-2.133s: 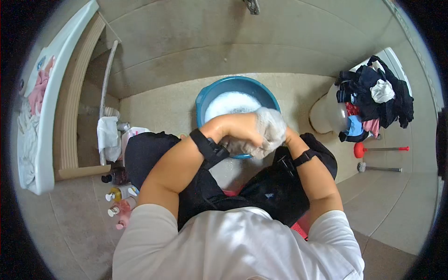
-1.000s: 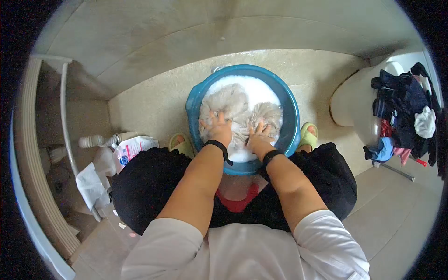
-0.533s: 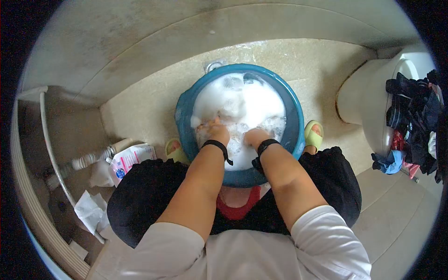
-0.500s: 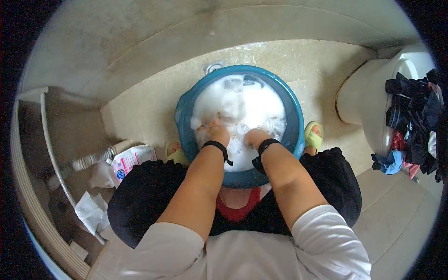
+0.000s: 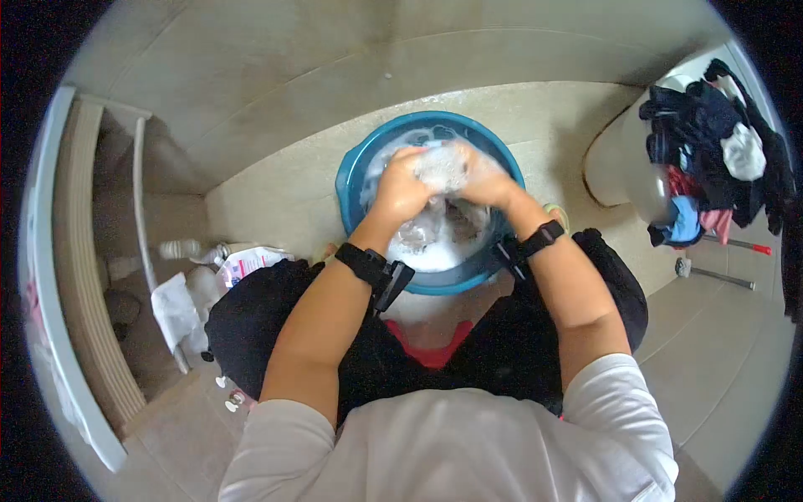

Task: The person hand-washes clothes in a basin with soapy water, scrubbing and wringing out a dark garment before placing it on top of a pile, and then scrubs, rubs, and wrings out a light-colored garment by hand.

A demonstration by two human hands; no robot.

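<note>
The left hand (image 5: 400, 191) and the right hand (image 5: 483, 180) are close together, each curled round the same bunch of soapy cloth (image 5: 443, 170), so the grip is narrow and full. Suds and blur hide some of the fingers, and how hard they press I cannot tell. The cloth is between the two palms, over the far half of the blue basin (image 5: 447, 285). Just below the grip, greyish wet fabric (image 5: 470, 219) shows in the basin; whether it belongs to the same piece is unclear. White foam (image 5: 435, 258) lies on the near side of the grip.

The cloth looks soft and limp; soaked, it is probably heavy for its bulk, and slick enough to slide between the fingers. It does not seem fragile. Thick folds gathered deep into both palms should hold better than a pinched edge.

Well to the right of the grip, a pile of clothes (image 5: 707, 138) rests on the toilet (image 5: 615, 167); left of the grip and nearer, a detergent bag (image 5: 244, 266) lies beside the left knee (image 5: 263, 322).
</note>
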